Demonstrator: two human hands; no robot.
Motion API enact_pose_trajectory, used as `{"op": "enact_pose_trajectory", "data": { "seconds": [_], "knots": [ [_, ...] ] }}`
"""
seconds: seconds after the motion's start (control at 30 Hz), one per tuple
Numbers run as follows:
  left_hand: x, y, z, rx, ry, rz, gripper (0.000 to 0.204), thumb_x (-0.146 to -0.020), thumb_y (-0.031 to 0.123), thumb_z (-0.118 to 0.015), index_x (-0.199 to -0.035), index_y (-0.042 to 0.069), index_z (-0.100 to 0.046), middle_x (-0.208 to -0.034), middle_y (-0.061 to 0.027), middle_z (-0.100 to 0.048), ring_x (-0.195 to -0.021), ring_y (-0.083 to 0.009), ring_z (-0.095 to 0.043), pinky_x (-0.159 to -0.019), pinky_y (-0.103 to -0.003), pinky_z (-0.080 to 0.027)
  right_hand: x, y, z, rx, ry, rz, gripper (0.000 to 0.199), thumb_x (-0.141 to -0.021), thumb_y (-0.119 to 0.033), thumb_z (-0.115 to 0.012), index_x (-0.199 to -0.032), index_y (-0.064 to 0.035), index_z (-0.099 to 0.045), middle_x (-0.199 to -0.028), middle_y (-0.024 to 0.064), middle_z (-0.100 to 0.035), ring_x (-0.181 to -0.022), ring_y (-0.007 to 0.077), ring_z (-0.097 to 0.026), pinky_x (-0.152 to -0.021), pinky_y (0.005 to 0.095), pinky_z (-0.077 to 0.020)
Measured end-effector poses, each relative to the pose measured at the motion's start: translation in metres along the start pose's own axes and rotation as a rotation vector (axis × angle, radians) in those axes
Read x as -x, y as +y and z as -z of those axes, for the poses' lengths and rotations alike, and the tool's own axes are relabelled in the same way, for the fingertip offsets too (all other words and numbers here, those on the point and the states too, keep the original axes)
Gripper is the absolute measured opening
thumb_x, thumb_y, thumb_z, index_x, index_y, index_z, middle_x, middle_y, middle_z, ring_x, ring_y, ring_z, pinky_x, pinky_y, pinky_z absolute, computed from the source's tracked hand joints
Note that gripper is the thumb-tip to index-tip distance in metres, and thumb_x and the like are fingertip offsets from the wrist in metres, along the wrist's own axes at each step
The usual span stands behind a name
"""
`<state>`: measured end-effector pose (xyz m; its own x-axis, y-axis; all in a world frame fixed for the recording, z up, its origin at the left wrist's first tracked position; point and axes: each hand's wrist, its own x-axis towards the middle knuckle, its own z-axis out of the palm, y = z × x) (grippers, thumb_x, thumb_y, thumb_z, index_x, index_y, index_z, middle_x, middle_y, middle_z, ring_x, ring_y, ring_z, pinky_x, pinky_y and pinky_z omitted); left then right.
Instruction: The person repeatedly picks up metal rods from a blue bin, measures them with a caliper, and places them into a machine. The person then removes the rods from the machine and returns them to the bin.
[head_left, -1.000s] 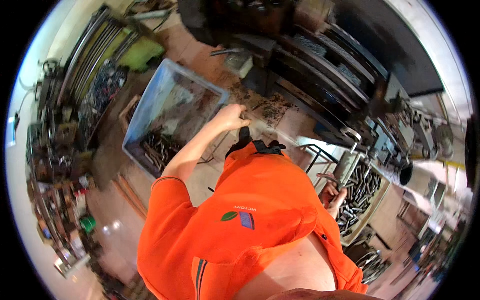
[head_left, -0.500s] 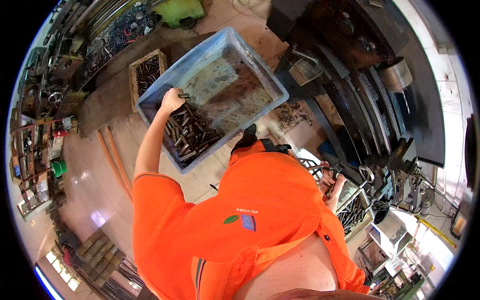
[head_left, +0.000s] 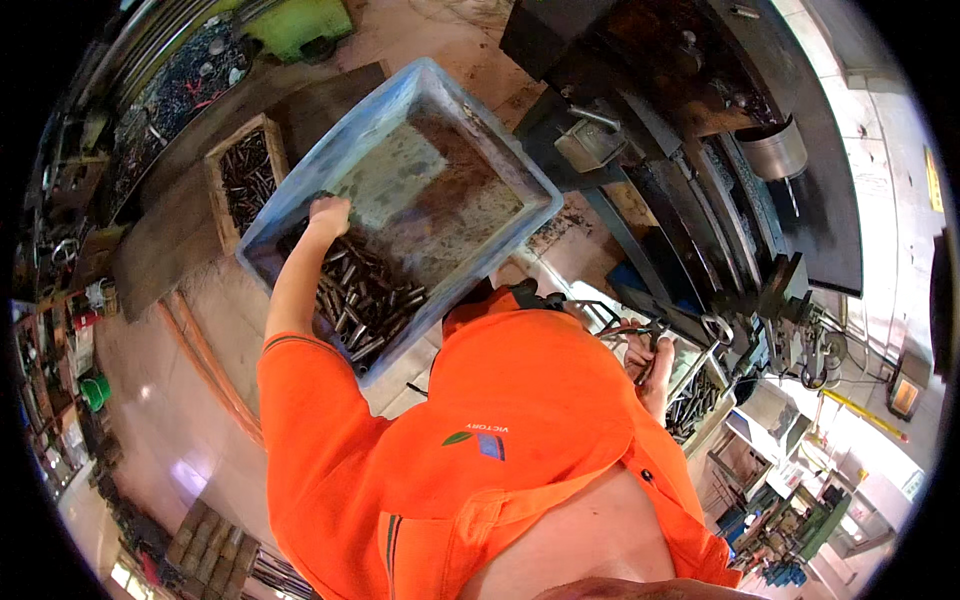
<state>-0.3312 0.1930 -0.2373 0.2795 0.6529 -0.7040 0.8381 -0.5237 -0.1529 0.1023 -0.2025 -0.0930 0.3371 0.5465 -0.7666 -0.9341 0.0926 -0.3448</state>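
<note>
Left hand (head_left: 328,214) reaches into the blue bin (head_left: 400,100), fingers curled down on the heap of metal pieces (head_left: 365,295) at the bin's near-left end; whether it has one gripped I cannot tell, since the fingertips are buried among them. Right hand (head_left: 652,358) sits low beside the orange shirt (head_left: 480,440), closed on a few thin dark rods (head_left: 655,335) that stick up out of the fist toward the machine (head_left: 700,120).

The bin is a rectangular plastic tub, scuffed and grimy, its floor stained brown and grey. Its long axis runs from lower left to upper right, the far end close against the machine's base. The pieces are short cylindrical steel bits, dull grey and oily, lying jumbled with no common direction, piled only in the near third of the bin; the rest of the floor is bare.

Just left of the bin stands a small wooden crate (head_left: 245,175), filled with similar dark metal bits. Behind it a dark surface (head_left: 170,90) carries more scrap. To the right of the right hand, a tray (head_left: 695,400) holds longer rods laid roughly parallel. The machine is dark, heavy steel with a round shiny drum (head_left: 772,150) on its side.
</note>
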Motion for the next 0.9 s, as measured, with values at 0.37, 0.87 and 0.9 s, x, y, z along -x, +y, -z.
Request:
{"op": "enact_pose_trajectory", "data": {
  "seconds": [0.37, 0.87, 0.9],
  "knots": [
    [-0.001, 0.006, -0.002, 0.022, -0.037, 0.022, 0.038, -0.078, 0.030, -0.064, -0.104, 0.003, -0.058, -0.103, -0.0133, -0.060, -0.097, -0.0287, -0.057, -0.081, -0.042, -0.045, -0.006, -0.011, 0.008, 0.024, 0.078, -0.047, 0.027, -0.083, -0.024, -0.040, -0.067, -0.0021, -0.042, -0.113, 0.0247, -0.050, -0.045, 0.0048, -0.033, -0.043, 0.0179, -0.0302],
    [-0.010, 0.011, 0.002, 0.128, -0.123, 0.308, 0.033, -0.077, 0.017, -0.059, -0.108, 0.006, -0.058, -0.113, -0.0111, -0.057, -0.104, -0.0262, -0.055, -0.082, -0.040, -0.047, -0.004, -0.025, -0.005, 0.101, 0.187, -0.034, 0.036, -0.087, -0.020, -0.034, -0.103, 0.0092, -0.047, -0.108, 0.0247, -0.053, -0.045, 0.0053, -0.033, -0.044, 0.0183, -0.0303],
    [-0.010, 0.013, 0.003, 0.132, -0.120, 0.314, 0.033, -0.077, 0.017, -0.059, -0.109, 0.006, -0.057, -0.113, -0.0109, -0.057, -0.104, -0.0265, -0.055, -0.083, -0.040, -0.046, -0.004, -0.025, -0.007, 0.100, 0.195, -0.028, 0.035, -0.087, -0.020, -0.033, -0.102, 0.0089, -0.047, -0.108, 0.0249, -0.052, -0.045, 0.0053, -0.033, -0.044, 0.0184, -0.0304]
  ]
}}
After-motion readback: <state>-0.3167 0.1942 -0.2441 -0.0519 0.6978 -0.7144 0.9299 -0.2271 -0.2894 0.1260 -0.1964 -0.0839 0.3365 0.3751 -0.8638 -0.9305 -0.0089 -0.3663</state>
